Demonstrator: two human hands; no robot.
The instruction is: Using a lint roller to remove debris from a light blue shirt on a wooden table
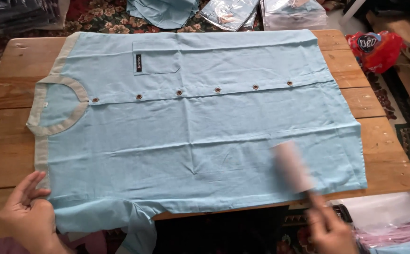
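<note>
- Light blue shirt (200,127) spread flat across wooden table (7,155), collar to the left, long axis left to right.
- Lint roller (292,167) gripped in closed right hand (329,230), slanting over shirt's lower right.
- Left hand (26,211) pinching shoulder edge.

A light blue shirt (205,136) is spread flat, front up, across a wooden tabletop (7,155), with its beige-trimmed collar (56,106) toward the left and a row of brown buttons (179,92) running along the placket. A chest pocket (157,57) is seen near the far edge. The shirt's near left corner is pinched by the left hand (26,216). A lint roller (292,167), blurred by motion, is held by the right hand (329,228) and laid against the cloth near the hem. A red plastic bag (377,49) is seen beyond the tabletop's right end.
</note>
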